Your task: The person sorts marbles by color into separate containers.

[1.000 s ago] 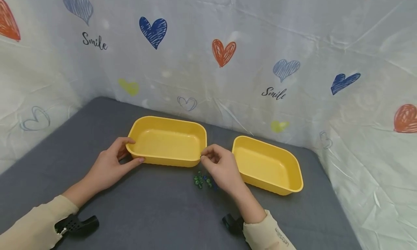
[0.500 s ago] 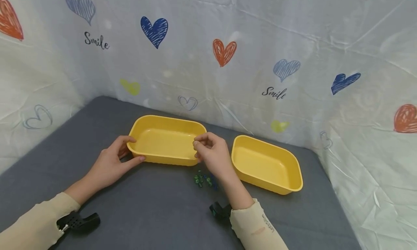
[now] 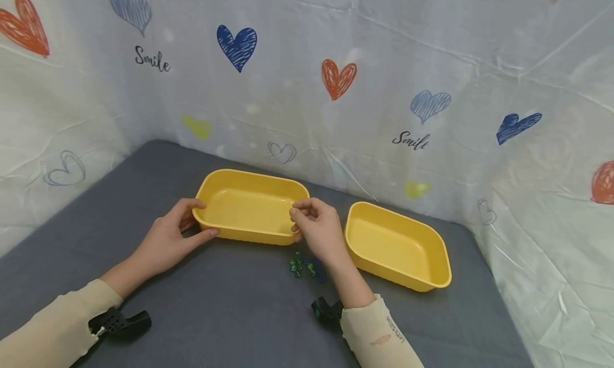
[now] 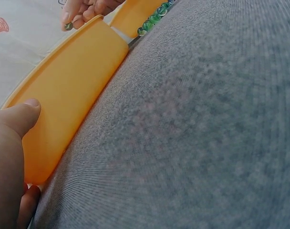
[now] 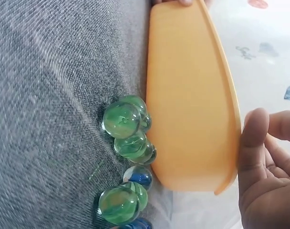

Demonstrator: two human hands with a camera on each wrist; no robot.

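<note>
My left hand (image 3: 168,243) grips the left end of the left yellow container (image 3: 249,237), thumb on its front wall and fingertips over the rim. At that container's right end, my right hand (image 3: 321,232) is at the rim, thumb and forefinger pinched together; the left wrist view shows a small green marble (image 4: 68,26) between its fingertips. Several green and blue glass marbles (image 5: 122,119) lie on the grey cloth just in front of the container, partly under the right hand in the head view.
A second yellow container (image 3: 393,272) stands to the right, its inside showing no contents. Behind the grey cloth-covered table (image 3: 230,304) hangs a pale curtain (image 3: 288,112) printed with hearts. Black devices are strapped at both wrists.
Since one second ago my right hand has risen from the container's front right corner to its right-end rim. The left hand keeps its grip. The head view has shifted slightly.
</note>
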